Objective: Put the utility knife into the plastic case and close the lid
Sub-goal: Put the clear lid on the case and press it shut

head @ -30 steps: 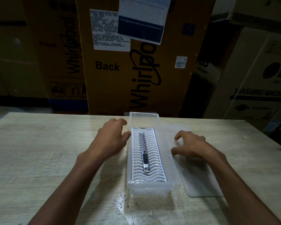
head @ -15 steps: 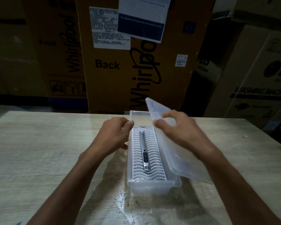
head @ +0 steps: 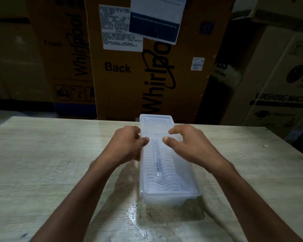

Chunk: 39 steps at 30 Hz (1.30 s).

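Observation:
A long clear plastic case lies lengthwise on the wooden table, with its translucent lid lying flat on top. The utility knife shows dimly through the lid, resting on the white ribbed insert. My left hand grips the case's left wall, thumb on the lid. My right hand rests on the lid's right side, thumb and fingers spread over it.
The wooden table has a wet, shiny patch in front of the case. Tall cardboard appliance boxes stand close behind the table's far edge.
My right hand picked the lid up from the table at the right, swung it over the case and laid it on top. My left hand stayed at the case's left wall.

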Available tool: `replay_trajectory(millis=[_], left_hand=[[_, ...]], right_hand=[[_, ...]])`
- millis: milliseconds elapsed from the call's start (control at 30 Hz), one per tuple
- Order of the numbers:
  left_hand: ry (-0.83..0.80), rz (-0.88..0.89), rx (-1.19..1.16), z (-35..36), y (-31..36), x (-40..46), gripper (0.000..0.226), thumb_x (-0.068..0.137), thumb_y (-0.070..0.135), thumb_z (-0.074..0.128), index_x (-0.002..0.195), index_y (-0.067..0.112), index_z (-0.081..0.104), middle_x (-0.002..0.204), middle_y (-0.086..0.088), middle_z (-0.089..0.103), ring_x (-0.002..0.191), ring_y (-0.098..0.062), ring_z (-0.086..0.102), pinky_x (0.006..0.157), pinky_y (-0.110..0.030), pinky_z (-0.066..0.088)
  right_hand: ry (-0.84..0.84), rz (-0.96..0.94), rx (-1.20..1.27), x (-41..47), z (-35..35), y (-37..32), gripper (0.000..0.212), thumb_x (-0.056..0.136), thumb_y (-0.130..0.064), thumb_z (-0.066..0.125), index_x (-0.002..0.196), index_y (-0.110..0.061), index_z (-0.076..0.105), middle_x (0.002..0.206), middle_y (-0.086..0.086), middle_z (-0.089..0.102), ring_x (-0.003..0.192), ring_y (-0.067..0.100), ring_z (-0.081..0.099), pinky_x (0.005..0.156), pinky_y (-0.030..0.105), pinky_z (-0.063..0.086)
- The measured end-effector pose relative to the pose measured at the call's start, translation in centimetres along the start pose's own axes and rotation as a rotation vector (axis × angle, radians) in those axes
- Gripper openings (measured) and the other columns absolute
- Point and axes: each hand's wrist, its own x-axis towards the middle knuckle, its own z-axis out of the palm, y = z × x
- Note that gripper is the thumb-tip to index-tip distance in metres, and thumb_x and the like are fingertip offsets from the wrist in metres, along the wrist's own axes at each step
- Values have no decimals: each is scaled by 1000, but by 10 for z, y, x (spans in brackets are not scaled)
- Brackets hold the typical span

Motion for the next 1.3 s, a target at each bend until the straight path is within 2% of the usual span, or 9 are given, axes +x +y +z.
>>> replay_trajectory(millis=[100, 267, 467, 667, 767, 867, 933, 1067, 1300], left_hand=[[25, -7, 1, 0, -3, 2, 52, 95, 22, 61, 144, 8, 47, 122, -14, 67, 68, -13, 69, 48, -19, 57], [32, 8, 4, -1, -3, 0, 52, 96, 22, 61, 143, 7, 47, 123, -14, 68, 64, -12, 69, 53, -22, 58], [-25, 13, 0, -2, 4, -5, 53, 95, 24, 61, 143, 6, 45, 125, -14, 64, 86, -25, 72, 69, -37, 64], [-63, 9, 13, -2, 4, -5, 54, 95, 22, 62, 143, 7, 44, 127, -13, 63, 82, -21, 68, 67, -34, 63], [-72, 11, 39, -2, 4, -4, 53, 95, 25, 61, 143, 7, 45, 130, -12, 62, 93, -25, 70, 71, -40, 64], [-73, 39, 131, 0, 2, -3, 55, 96, 36, 58, 142, 9, 45, 140, -10, 57, 109, -28, 65, 83, -47, 61], [-48, 71, 229, 3, 0, 0, 61, 96, 45, 52, 147, 12, 41, 151, -10, 46, 125, -28, 56, 100, -48, 51], [-13, 131, 278, 10, -2, 2, 58, 100, 45, 41, 150, 15, 38, 160, -10, 33, 142, -29, 39, 113, -47, 37], [-63, 173, 414, 20, -11, 6, 47, 103, 24, 38, 148, 12, 41, 164, -10, 28, 146, -37, 32, 118, -49, 30]], right_hand=[[-33, 34, 13, 2, -7, 6, 55, 90, -44, 67, 136, -17, 57, 145, 2, 55, 124, 19, 57, 87, 32, 45], [-180, 69, 18, 3, -19, 14, 62, 85, -41, 74, 140, -21, 53, 139, 2, 60, 111, 17, 63, 85, 37, 50], [-227, 71, 46, 5, -23, 16, 64, 84, -37, 76, 141, -22, 51, 144, 2, 55, 88, 8, 68, 71, 30, 51], [-332, 97, 128, 2, -32, 18, 67, 86, -28, 75, 146, -20, 46, 132, 6, 64, 94, 10, 68, 76, 30, 50], [-364, 81, 104, 0, -32, 17, 67, 87, -31, 74, 147, -23, 43, 124, 4, 65, 94, 10, 69, 73, 26, 50], [-309, -14, -83, 2, -26, 17, 63, 92, -37, 66, 148, -29, 39, 162, 0, 26, 133, 20, 49, 102, 40, 48], [-177, -90, -114, 0, -17, 11, 55, 96, -39, 59, 147, -30, 41, 167, -3, 12, 149, 22, 27, 115, 45, 35], [38, -206, -109, -11, 9, -10, 43, 101, -40, 47, 142, -27, 48, 162, 0, 27, 148, 22, 24, 117, 48, 30], [61, -308, -285, -24, 34, -14, 40, 98, -24, 48, 137, -20, 52, 157, 5, 39, 137, 28, 42, 105, 49, 44]])
